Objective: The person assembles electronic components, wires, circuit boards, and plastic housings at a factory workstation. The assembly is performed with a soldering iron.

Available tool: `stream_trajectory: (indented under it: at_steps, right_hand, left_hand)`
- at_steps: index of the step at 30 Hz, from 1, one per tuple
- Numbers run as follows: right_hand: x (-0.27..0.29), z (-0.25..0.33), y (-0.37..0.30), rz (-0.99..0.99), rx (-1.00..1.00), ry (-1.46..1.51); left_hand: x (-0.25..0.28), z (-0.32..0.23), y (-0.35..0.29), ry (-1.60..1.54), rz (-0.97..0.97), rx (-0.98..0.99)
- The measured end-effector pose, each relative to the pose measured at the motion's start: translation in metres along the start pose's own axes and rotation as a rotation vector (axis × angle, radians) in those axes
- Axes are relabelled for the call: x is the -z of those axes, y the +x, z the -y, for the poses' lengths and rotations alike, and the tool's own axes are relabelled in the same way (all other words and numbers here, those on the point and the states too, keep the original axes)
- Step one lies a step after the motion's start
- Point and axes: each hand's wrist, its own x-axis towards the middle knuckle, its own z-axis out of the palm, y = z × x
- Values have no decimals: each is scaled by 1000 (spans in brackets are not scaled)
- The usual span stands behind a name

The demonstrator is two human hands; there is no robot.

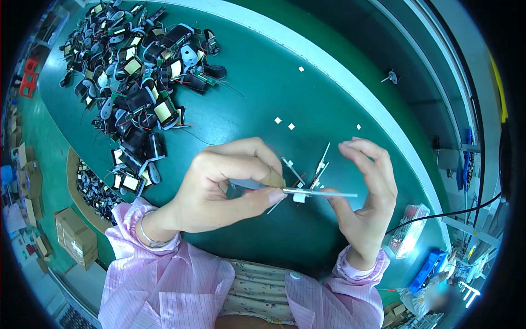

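My left hand (pixel 219 181) pinches a thin, flat strip (pixel 334 194) between thumb and fingers. The strip is seen nearly edge-on and points to the right, with a small white block (pixel 298 198) on its underside. A grey, smooth-edged piece (pixel 246 184) shows inside the curl of the left fingers; whether it joins the strip I cannot tell. My right hand (pixel 367 186) is open, its fingers well apart from the thumb. The right thumb tip lies by the strip; contact is unclear. Just beyond the hands, several thin strips with wires (pixel 318 172) lie on the green table (pixel 241 120).
A big heap of black housings with circuit boards and wires (pixel 142 82) covers the table's far left. Several small white squares (pixel 291 126) dot the tabletop. To the right stand a clear box (pixel 411 230) and a blue tray (pixel 427 271); a black cable (pixel 449 212) runs there.
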Motion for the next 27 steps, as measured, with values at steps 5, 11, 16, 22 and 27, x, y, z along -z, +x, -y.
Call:
stream_trajectory:
  at_steps: [5,11,16,22,27]
  right_hand:
    - [-12,12,-8,148,-89,612]
    - [-14,9,-7,59,43,539]
    - [-15,11,-15,9,-260,967]
    - [-11,19,-8,73,-373,988]
    - [-11,9,-10,96,-211,881]
  left_hand:
    - [-9,2,-5,83,26,-20]
    - [-7,2,-1,218,98,-114]
    - [-9,4,-4,228,48,-59]
    - [-7,4,-4,297,29,-143]
    - [-6,8,-3,306,72,-150]
